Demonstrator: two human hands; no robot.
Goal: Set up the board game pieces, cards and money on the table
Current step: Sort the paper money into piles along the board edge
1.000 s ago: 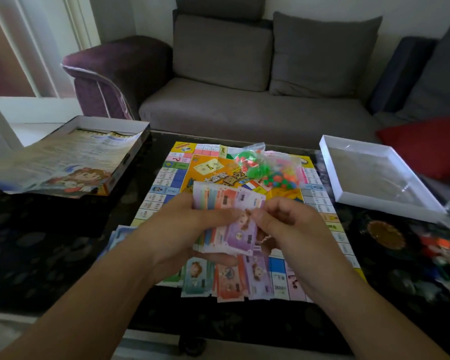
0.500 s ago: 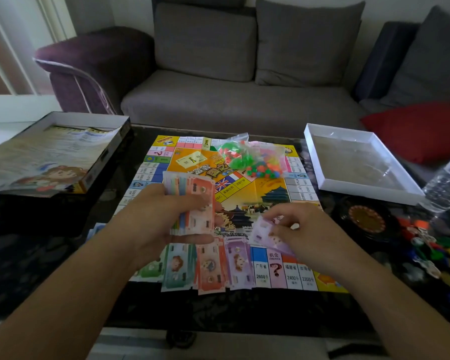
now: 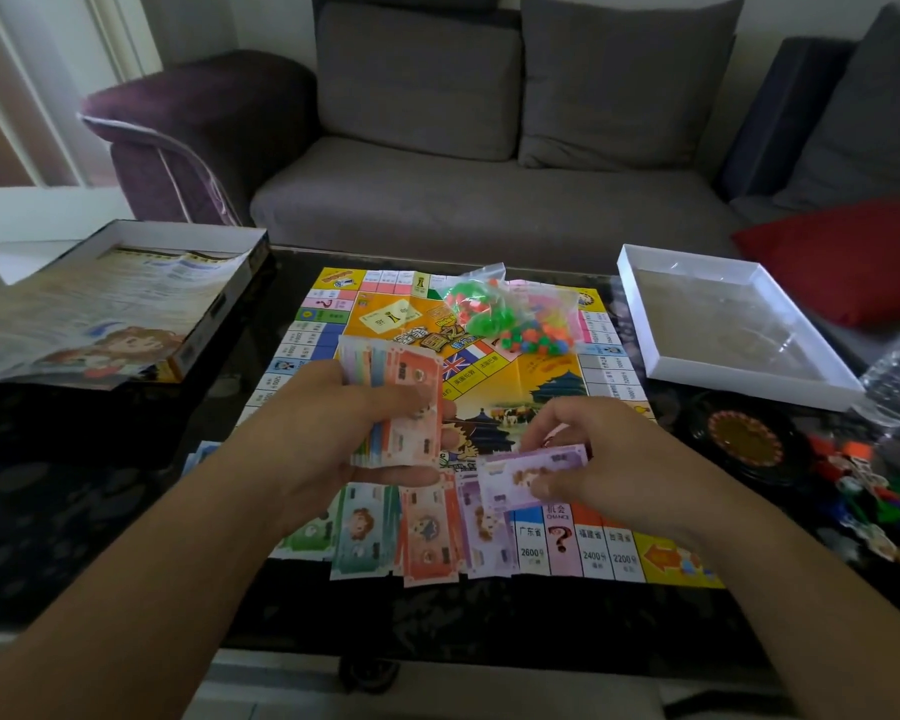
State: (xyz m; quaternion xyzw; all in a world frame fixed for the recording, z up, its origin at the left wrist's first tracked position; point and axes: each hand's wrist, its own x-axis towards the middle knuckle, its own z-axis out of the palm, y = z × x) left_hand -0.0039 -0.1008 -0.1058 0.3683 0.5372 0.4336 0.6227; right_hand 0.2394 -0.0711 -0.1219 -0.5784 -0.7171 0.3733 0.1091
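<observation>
We see the left hand (image 3: 328,428) gripping a fanned stack of thin paper play banknotes (image 3: 393,402) above the glossy square game board (image 3: 536,376); the right hand (image 3: 609,459) pinches one purple paper note (image 3: 528,472), seemingly over the sorted purple pile (image 3: 487,532).

A home living room: grey sofa (image 3: 468,200) behind a dark coffee table (image 3: 100,511).

Yellow-centred board (image 3: 536,376), orange-topped money stack (image 3: 396,402), purple note (image 3: 531,472), red cushion (image 3: 842,257)
</observation>
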